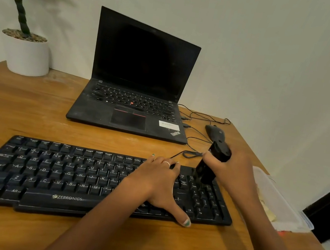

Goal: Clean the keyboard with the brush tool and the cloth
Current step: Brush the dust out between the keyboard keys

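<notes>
Right hand (232, 171) grips brush (210, 165) upright, tip down on numpad keys, I judge for sweeping gaps. Left hand (156, 184) lies flat, fingers straight, steadying keyboard (64, 175) on tabletop (31, 107).

Left hand (157, 185): laid flat, palm down, fingers straight, thumb spread.
Right hand (232, 168): fingers curled, wrapped in a grip, forearm raised.
</notes>
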A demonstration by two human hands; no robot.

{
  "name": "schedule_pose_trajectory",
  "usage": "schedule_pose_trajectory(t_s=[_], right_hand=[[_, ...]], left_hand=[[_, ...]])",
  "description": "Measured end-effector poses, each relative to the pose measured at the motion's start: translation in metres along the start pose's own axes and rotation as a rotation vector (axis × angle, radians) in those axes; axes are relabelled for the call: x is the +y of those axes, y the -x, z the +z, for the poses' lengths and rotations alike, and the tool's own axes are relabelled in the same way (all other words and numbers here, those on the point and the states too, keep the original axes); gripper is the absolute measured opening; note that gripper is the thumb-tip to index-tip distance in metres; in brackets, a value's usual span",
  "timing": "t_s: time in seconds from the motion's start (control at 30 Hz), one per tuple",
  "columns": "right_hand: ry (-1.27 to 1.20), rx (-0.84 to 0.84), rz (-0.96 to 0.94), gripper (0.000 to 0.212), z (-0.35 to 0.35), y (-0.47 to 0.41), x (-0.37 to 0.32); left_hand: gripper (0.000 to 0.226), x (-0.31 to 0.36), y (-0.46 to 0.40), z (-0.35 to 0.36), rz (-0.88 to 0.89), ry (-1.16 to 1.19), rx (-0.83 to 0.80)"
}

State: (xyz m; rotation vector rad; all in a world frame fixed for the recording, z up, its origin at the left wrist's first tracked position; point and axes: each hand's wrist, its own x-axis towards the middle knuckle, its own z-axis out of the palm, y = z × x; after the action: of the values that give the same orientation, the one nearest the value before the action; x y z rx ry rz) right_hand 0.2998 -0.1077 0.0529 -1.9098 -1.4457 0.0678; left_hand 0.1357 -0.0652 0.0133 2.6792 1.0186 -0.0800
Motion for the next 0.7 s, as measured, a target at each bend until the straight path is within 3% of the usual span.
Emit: schedule_pose_trajectory(t_s=[0.1, 0.27, 0.43, 0.57, 0.7], right_hand=[[-0.043, -0.113, 0.044, 0.021, -0.004, 0.000, -0.002], [-0.002, -0.020, -0.031, 0.020, 0.000, 0.001, -0.005], [-0.010, -0.139, 0.071, 0.020, -0.006, -0.002, -0.007], [-0.013, 0.003, -0.045, 0.023, 0.004, 0.005, -0.009], [-0.012, -0.223, 0.084, 0.018, -0.009, 0.002, -0.012]], left_hand=[[0.129, 0.000, 0.001, 0.000, 0.002, 0.002, 0.000], [0.129, 0.000, 0.000, -0.001, -0.002, -0.001, 0.002], [0.130, 0.000, 0.000, 0.000, -0.002, 0.002, -0.002], [0.130, 0.000, 0.000, 0.000, -0.005, 0.001, 0.003], [0.129, 0.000, 0.000, 0.000, -0.005, 0.000, -0.003]])
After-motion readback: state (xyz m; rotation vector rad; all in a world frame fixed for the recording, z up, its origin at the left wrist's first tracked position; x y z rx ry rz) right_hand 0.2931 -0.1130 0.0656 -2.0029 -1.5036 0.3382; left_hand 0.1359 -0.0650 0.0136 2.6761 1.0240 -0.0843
